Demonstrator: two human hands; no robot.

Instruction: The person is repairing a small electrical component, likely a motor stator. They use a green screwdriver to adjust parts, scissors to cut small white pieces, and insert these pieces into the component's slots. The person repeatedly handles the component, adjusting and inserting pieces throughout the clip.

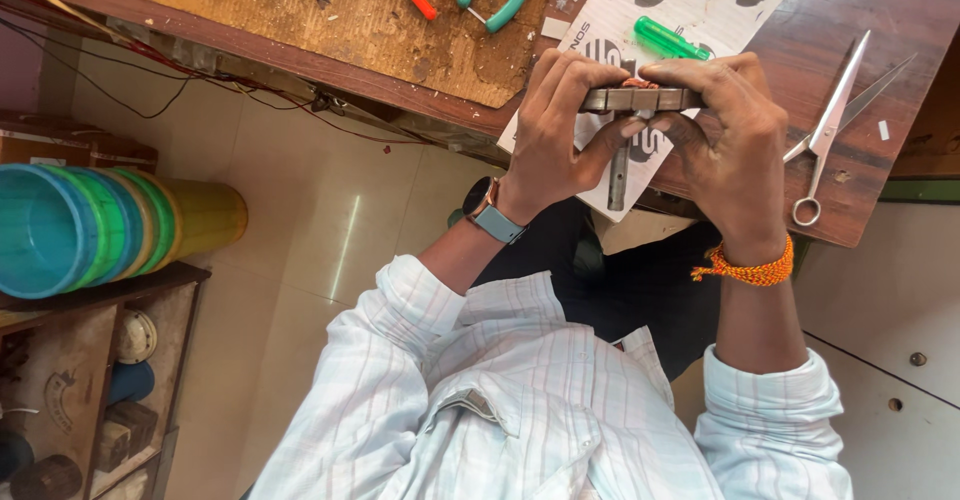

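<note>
Both hands, left hand (555,130) and right hand (730,145), pinch a T-shaped metal bar (638,102) just left of the scissors (832,125) on the bench (850,20).

Bright even daylight, soft shadows, floor glare, sharp focus.

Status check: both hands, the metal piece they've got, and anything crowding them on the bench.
Left hand and right hand both clamped on the grey metal T-shaped part. Held over white printed sheet. Scissors just right, green screwdriver beyond; neither touching.
</note>
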